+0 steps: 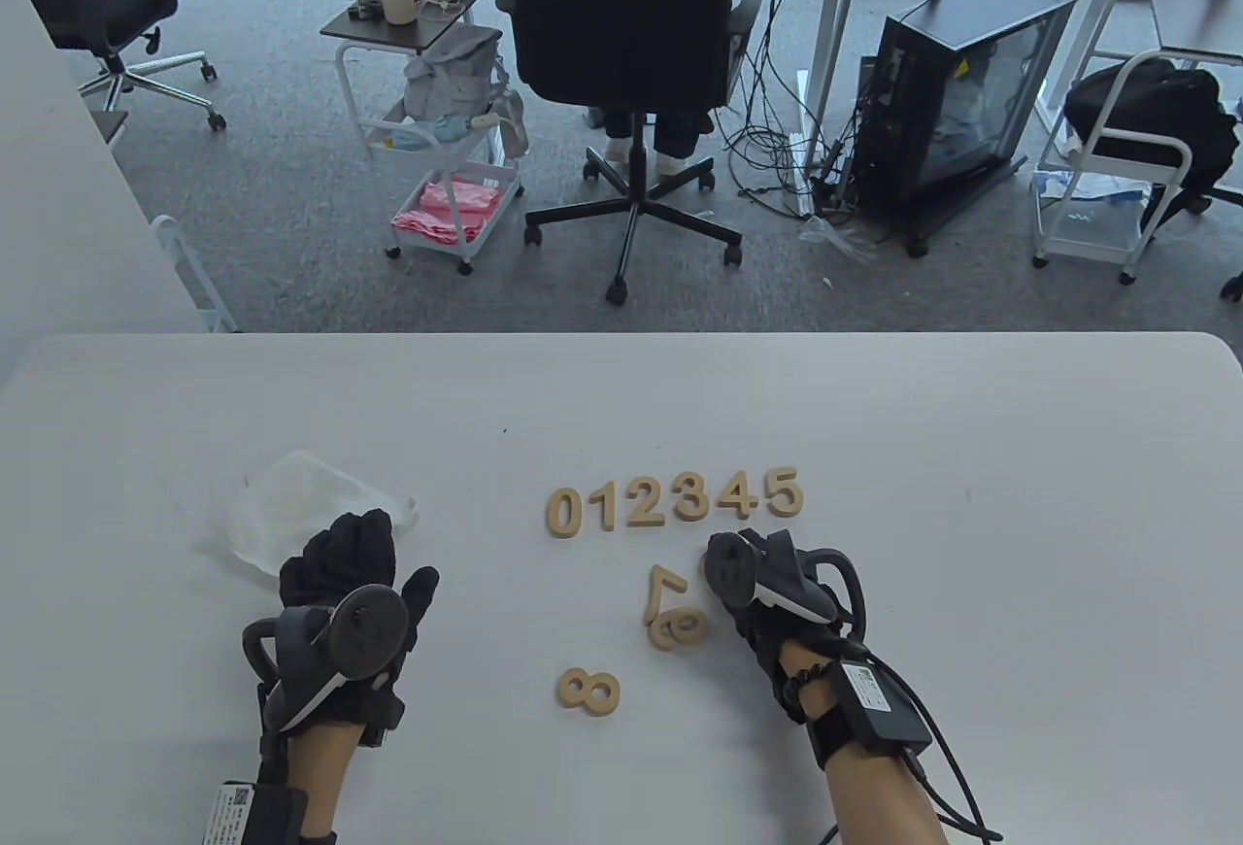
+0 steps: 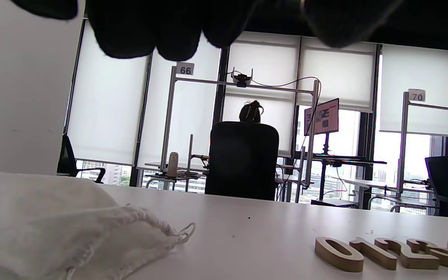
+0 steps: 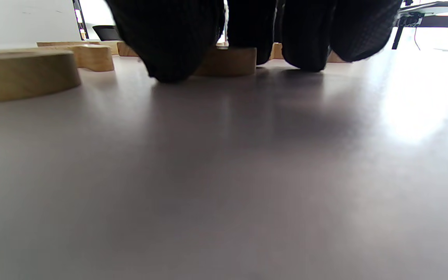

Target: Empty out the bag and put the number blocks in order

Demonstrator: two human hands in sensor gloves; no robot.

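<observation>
1. Row 0–5 stands mid-frame; 7, 9 and 8 lie loose below.
2. Right hand fingers press down on a block, likely the 6; whether they grip it I cannot tell.
3. Left hand rests on the emptied bag, fingers loosely curled.
4. Next: place it right of the 5.

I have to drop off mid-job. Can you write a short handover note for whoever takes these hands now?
Left hand: rests by the emptied bag, holding nothing.
Right hand: fingers down on the table around a block that is probably the 6; grip unclear.
Done: bag emptied; 0 to 5 in a row.
Left: 7, 9, 8 lie loose below the row; add 6 to 9 after the 5.
</observation>
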